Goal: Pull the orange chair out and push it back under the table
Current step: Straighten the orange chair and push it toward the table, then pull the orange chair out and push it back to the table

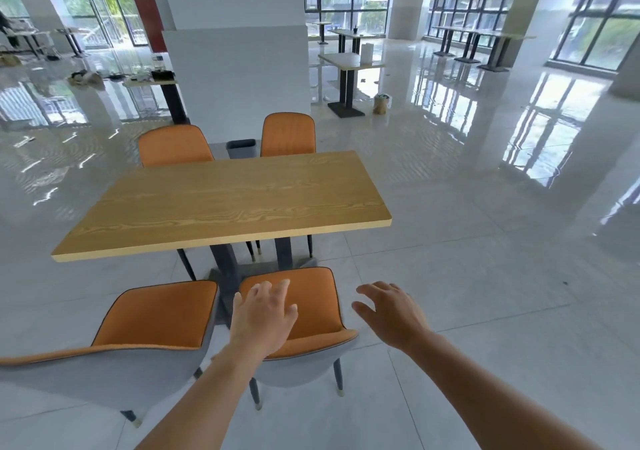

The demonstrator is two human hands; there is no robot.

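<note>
An orange chair with a grey back shell stands on the near side of the wooden table, clear of the tabletop edge, its back toward me. My left hand hovers over its seat and backrest top, fingers spread, holding nothing. My right hand is open in the air just right of the chair's backrest, not touching it.
A second orange chair stands to the left of the first. Two more orange chairs sit at the table's far side, with a grey bin between them. A white pillar wall rises behind. Glossy tiled floor spreads to the right.
</note>
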